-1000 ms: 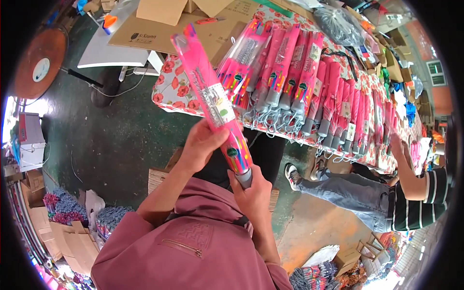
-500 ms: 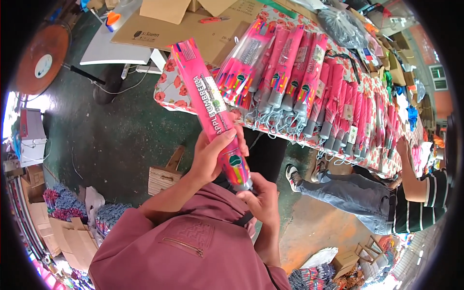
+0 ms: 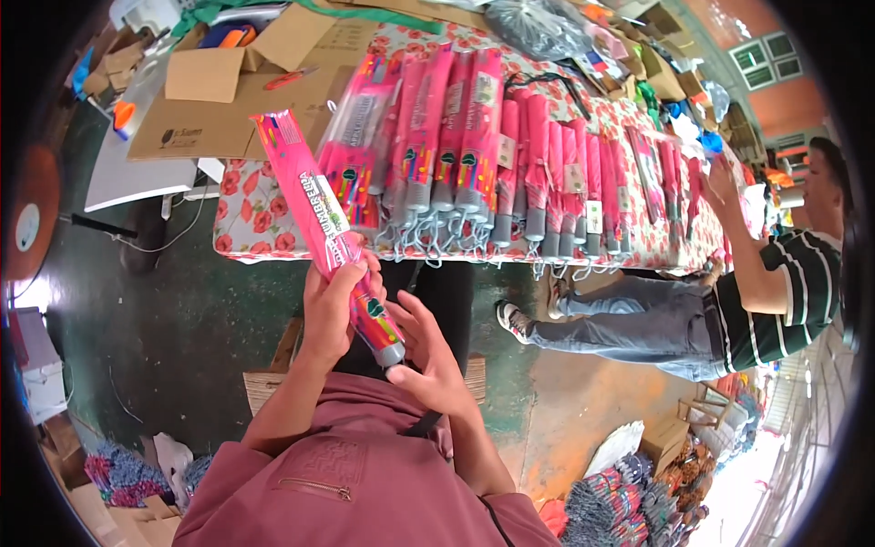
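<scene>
Above the lap: a pink packaged umbrella (image 3: 333, 242) stands tilted, top leaning left.
Left hand (image 3: 330, 310): clenched around the umbrella's lower half.
Right hand (image 3: 427, 351): fingers loose, touching its grey handle end.
Behind: floral table (image 3: 244, 211) with rows of pink umbrellas (image 3: 474, 146).

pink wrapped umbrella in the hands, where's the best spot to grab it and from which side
Probably the lower shaft of the pink wrapped umbrella, just above its grey end cap, coming from its left. It is long, slim and tilted, top up-left. The left hand wraps it there already, while the right hand cups the cap end.
</scene>
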A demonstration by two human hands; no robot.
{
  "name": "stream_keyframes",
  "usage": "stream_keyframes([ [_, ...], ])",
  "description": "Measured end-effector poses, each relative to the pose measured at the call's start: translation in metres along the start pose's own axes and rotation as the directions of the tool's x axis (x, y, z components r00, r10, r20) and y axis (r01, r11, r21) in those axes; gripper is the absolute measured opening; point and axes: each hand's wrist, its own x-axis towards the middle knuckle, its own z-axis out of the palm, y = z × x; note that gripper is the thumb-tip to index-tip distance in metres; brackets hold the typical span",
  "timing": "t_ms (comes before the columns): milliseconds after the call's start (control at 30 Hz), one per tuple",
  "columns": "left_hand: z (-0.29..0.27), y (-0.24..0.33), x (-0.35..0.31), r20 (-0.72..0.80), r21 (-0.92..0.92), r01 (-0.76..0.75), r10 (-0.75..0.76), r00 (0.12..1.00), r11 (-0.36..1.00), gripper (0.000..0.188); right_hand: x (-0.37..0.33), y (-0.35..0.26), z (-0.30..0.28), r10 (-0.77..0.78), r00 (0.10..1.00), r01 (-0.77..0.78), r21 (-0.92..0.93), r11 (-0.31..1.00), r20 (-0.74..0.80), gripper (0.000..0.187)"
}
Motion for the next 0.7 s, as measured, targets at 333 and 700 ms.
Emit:
stream_keyframes([
  [333, -0.011, 0.006, 0.022, 0.09, 0.24, -0.168, 0.15, 0.984, 0.956, 0.042, 0.069, -0.018, 0.001, -0.124, 0.923, -0.087, -0.51, 0.856, -0.364, 0.055],
  [700, -0.079, 0.026, 0.036, -0.178, 0.63, -0.13, 0.306, 0.935, 0.766, 0.024, 0.125, 0.025, -0.01, -0.647, 0.745, -0.022, -0.975, 0.22, -0.162, 0.042],
])
